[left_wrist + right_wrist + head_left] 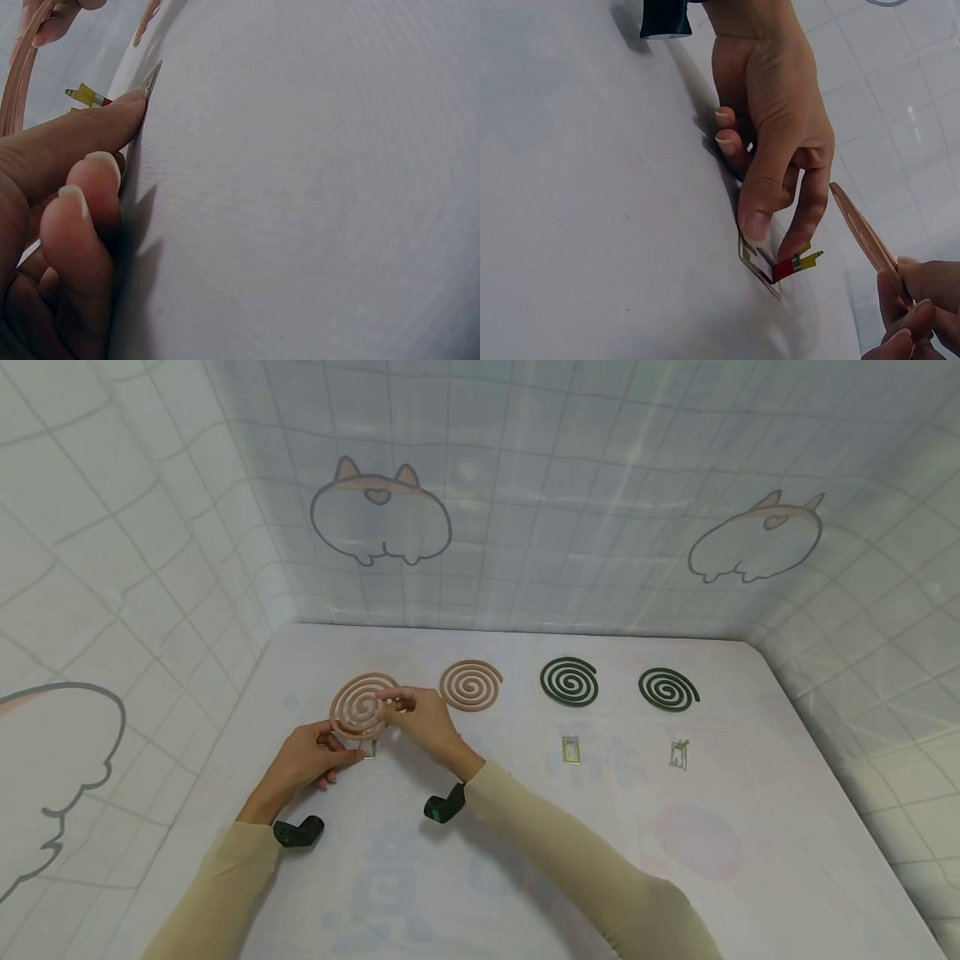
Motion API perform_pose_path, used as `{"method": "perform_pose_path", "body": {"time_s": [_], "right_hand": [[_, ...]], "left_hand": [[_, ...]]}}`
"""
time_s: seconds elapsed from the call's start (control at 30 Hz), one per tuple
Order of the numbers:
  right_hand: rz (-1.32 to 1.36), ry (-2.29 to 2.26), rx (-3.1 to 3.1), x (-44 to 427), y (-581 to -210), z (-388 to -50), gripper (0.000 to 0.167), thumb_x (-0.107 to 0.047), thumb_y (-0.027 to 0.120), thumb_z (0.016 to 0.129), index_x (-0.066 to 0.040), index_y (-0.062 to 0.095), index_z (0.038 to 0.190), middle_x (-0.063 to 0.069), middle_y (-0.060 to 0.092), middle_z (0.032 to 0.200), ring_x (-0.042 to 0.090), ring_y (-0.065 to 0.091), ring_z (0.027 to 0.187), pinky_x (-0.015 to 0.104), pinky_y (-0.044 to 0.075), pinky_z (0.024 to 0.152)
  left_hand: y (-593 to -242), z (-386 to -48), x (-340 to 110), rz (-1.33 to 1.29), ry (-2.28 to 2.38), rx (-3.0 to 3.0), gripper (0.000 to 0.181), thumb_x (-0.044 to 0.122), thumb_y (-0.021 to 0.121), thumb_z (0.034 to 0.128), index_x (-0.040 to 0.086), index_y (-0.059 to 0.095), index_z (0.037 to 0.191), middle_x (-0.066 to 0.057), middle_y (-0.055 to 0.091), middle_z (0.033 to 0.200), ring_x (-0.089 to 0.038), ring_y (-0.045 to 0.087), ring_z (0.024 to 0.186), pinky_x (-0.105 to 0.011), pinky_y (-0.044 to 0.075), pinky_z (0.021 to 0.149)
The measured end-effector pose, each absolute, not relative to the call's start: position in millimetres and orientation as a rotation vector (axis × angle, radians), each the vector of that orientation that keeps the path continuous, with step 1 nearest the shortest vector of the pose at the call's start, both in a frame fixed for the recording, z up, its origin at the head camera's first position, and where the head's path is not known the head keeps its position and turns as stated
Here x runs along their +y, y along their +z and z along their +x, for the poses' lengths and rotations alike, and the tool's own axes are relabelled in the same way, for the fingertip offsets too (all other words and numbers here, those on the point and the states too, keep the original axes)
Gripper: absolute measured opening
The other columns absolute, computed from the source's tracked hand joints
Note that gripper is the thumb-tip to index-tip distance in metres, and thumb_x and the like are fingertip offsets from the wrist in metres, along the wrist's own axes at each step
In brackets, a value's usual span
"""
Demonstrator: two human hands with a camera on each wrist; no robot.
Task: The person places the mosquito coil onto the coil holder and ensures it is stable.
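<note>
My right hand [427, 722] pinches a brown mosquito coil [362, 708] by its right part. The coil is tilted up off the table, above a small metal coil stand [368, 753]. My left hand [311, 758] holds that stand down on the white table. In the right wrist view, the left thumb presses on the stand's flat wire frame. The left index finger touches its red and yellow upright clip [785, 268]. In the left wrist view, the coil [19, 82] is edge-on and apart from the clip's yellow tip [88, 95].
Another brown coil [471, 686] lies to the right, then two dark green coils [569, 682]. Below the green ones sit two more small metal stands, a flat one [572, 749] and one with a raised clip [678, 755]. Tiled-pattern curtains [495, 543] surround the table [480, 893].
</note>
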State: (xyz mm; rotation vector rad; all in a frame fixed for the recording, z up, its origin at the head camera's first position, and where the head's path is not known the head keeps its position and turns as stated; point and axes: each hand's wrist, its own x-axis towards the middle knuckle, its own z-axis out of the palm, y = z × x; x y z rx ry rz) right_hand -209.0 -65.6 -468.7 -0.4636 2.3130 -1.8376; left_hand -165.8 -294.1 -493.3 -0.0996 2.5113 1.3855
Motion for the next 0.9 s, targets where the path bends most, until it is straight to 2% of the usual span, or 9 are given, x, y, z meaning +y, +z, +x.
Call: {"method": "perform_pose_path", "body": {"time_s": [0.23, 0.5, 0.67, 0.8, 0.9], "right_hand": [[-0.491, -1.817, 2.313, -65.6, -470.3, -208.0, 0.023, -0.019, 0.078, 0.094, -0.018, 0.079, 0.117, -0.01, 0.072, 0.091, 0.007, 0.063, 0.083, 0.023, 0.045, 0.063], [-0.551, -1.811, 2.32, -66.2, -473.4, -206.7, 0.025, -0.016, 0.078, 0.094, -0.014, 0.078, 0.119, -0.009, 0.072, 0.087, 0.009, 0.064, 0.082, 0.022, 0.046, 0.061], [-0.611, -1.779, 2.347, -67.3, -475.7, -205.0, 0.024, -0.018, 0.074, 0.097, -0.017, 0.076, 0.121, -0.008, 0.069, 0.094, 0.012, 0.063, 0.083, 0.023, 0.047, 0.061], [-0.659, -1.765, 2.366, -70.5, -478.7, -202.4, 0.028, -0.021, 0.072, 0.099, -0.018, 0.072, 0.126, -0.009, 0.067, 0.102, 0.014, 0.062, 0.085, 0.022, 0.051, 0.069], [-0.658, -1.784, 2.366, -73.1, -480.2, -200.4, 0.03, -0.022, 0.074, 0.097, -0.016, 0.07, 0.127, -0.008, 0.067, 0.1, 0.014, 0.062, 0.085, 0.022, 0.05, 0.072]], "left_hand": [[-494.5, -167.5, -295.4, -0.123, 1.39, 2.503, 0.048, 0.036, 0.088, 0.0837, 0.002, 0.062, 0.104, -0.009, 0.062, 0.066, -0.018, 0.06, 0.051, -0.035, 0.055, 0.048], [-497.2, -167.7, -297.2, -0.139, 1.406, 2.479, 0.052, 0.036, 0.089, 0.0827, 0.003, 0.064, 0.114, -0.008, 0.063, 0.065, -0.018, 0.059, 0.05, -0.035, 0.055, 0.048], [-498.3, -168.3, -297.9, -0.132, 1.397, 2.491, 0.05, 0.037, 0.088, 0.0827, 0.003, 0.065, 0.112, -0.008, 0.063, 0.065, -0.018, 0.059, 0.05, -0.035, 0.055, 0.048], [-499.2, -168.2, -298.3, -0.124, 1.411, 2.488, 0.048, 0.036, 0.089, 0.0829, 0.004, 0.064, 0.109, -0.01, 0.063, 0.065, -0.019, 0.059, 0.051, -0.036, 0.055, 0.048], [-499.3, -168.1, -298.0, -0.125, 1.413, 2.486, 0.048, 0.035, 0.089, 0.0829, 0.004, 0.064, 0.109, -0.01, 0.062, 0.065, -0.019, 0.059, 0.051, -0.036, 0.055, 0.048]]}}
